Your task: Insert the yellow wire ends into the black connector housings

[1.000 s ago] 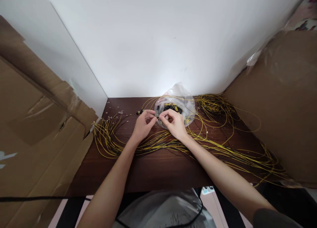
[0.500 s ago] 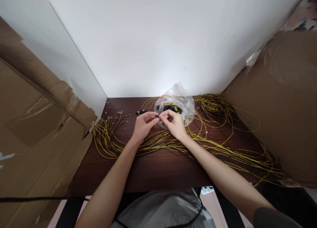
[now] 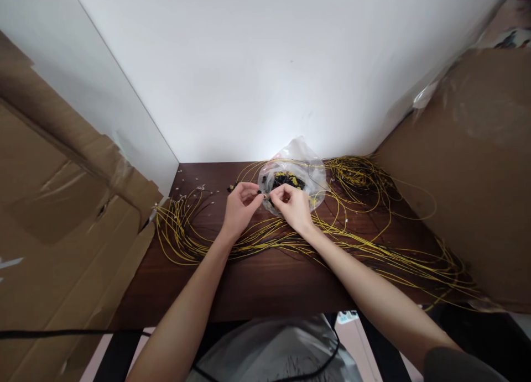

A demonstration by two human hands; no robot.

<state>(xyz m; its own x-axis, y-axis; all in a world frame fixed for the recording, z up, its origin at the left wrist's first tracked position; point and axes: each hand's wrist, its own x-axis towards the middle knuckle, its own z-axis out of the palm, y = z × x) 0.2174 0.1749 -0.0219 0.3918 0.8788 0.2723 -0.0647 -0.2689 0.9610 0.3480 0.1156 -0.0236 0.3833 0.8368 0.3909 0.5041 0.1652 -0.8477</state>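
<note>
My left hand [image 3: 243,206] pinches a small black piece [image 3: 260,192] between thumb and fingertips; its exact kind is too small to tell. Close beside it, my right hand [image 3: 293,205] has thumb and forefinger pressed together, and whatever they grip is too tiny to make out. Both hands are over the front of a clear plastic bag [image 3: 315,174], opened out and holding black and yellow pieces [image 3: 286,180]. Below the hands, a long bundle of yellow and black wires [image 3: 265,242] runs across the brown tabletop [image 3: 249,293].
A coil of yellow and black wire [image 3: 354,173] lies at the back right. Small white bits [image 3: 194,186] are scattered at the back left. Cardboard [image 3: 62,205] stands on the left, a cardboard box [image 3: 468,161] on the right, and a white wall [image 3: 265,83] behind.
My fingertips, which were together, have come slightly apart. The small black piece now shows at the left fingertips. The wires and bag lie as before.
</note>
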